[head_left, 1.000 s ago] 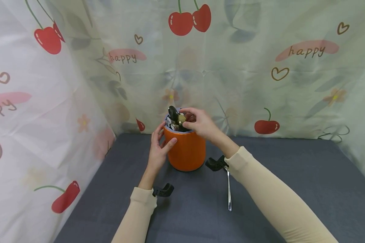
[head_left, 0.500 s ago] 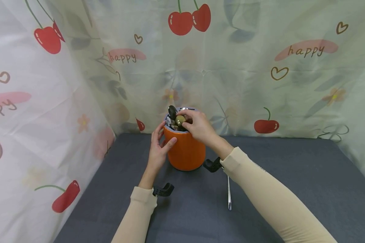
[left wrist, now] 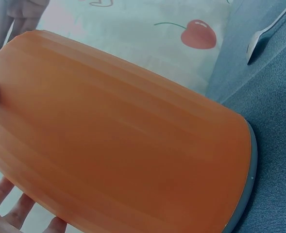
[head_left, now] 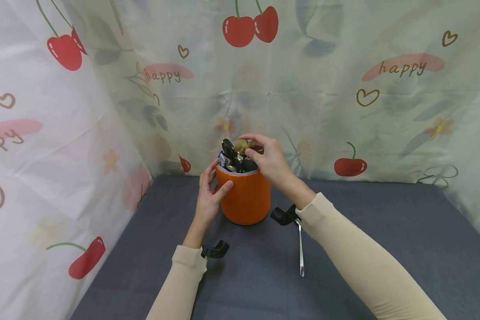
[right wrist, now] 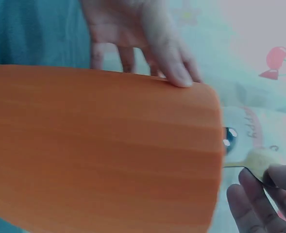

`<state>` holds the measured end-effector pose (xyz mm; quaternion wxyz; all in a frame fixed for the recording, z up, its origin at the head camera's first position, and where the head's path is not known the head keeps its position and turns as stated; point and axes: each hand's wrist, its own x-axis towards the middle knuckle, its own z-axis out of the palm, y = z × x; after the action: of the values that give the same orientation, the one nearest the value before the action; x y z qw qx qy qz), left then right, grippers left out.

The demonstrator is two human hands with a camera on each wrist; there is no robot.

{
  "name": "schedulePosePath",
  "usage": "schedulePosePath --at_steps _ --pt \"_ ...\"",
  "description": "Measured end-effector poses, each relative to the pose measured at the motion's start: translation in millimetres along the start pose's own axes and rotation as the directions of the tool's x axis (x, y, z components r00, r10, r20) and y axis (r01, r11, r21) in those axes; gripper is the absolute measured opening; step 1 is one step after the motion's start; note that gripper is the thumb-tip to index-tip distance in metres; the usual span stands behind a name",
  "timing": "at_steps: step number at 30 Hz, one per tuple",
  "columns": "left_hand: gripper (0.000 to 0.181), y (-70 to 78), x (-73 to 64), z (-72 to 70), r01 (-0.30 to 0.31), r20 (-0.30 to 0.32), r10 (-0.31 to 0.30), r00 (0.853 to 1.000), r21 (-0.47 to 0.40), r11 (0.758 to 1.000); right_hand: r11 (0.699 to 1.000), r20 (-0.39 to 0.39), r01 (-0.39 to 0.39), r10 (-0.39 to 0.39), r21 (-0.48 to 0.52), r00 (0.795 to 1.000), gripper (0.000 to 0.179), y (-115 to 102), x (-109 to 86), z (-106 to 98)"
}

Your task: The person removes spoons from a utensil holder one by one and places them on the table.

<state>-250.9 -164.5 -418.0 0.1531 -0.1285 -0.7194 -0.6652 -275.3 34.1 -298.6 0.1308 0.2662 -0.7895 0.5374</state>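
Note:
An orange utensil holder (head_left: 245,200) with a pale rim stands upright on the table, several spoons packed in its top. My left hand (head_left: 209,195) grips its left side near the rim, thumb on the front and fingers round the side. Above the opening, my right hand (head_left: 270,156) pinches a gold spoon (head_left: 242,146) by its bowl. In the right wrist view the handle of the gold spoon (right wrist: 257,162) runs down behind the rim, and its lower end is hidden. A dark spoon (head_left: 227,147) sticks up just left of it.
A silver spoon (head_left: 301,253) lies on the grey tablecloth (head_left: 248,284) to the right of the holder, its upper end partly covered by the right wrist's black mount (head_left: 284,215). Behind hangs a patterned curtain (head_left: 304,111) with cherries.
My right hand first lowers slightly with the gold spoon, then lifts it up and right, above the rim. The left hand and the utensil holder stay in place.

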Motion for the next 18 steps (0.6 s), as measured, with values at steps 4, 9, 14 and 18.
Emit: schedulePosePath --at_steps 4,9,14,18 --pt "0.069 -6.2 1.9 -0.4 0.003 -0.016 -0.003 1.0 0.011 1.0 0.997 -0.079 0.03 -0.024 0.068 0.997 0.033 -7 -0.2 -8" --pt "0.068 -6.4 1.1 -0.2 0.009 -0.023 -0.008 1.0 0.012 1.0 0.985 -0.139 0.066 -0.044 0.159 0.989 0.034 -12 -1.6 -14" --pt "0.067 -6.6 1.0 -0.4 0.002 -0.017 -0.002 1.0 0.005 1.0 0.97 -0.177 0.124 -0.087 0.207 0.98 0.034 -16 -2.5 -19" --pt "0.068 -6.2 1.0 -0.4 0.005 -0.017 -0.005 1.0 0.004 1.0 0.949 -0.213 0.182 -0.128 0.259 0.969 0.034 -23 -2.5 -24"
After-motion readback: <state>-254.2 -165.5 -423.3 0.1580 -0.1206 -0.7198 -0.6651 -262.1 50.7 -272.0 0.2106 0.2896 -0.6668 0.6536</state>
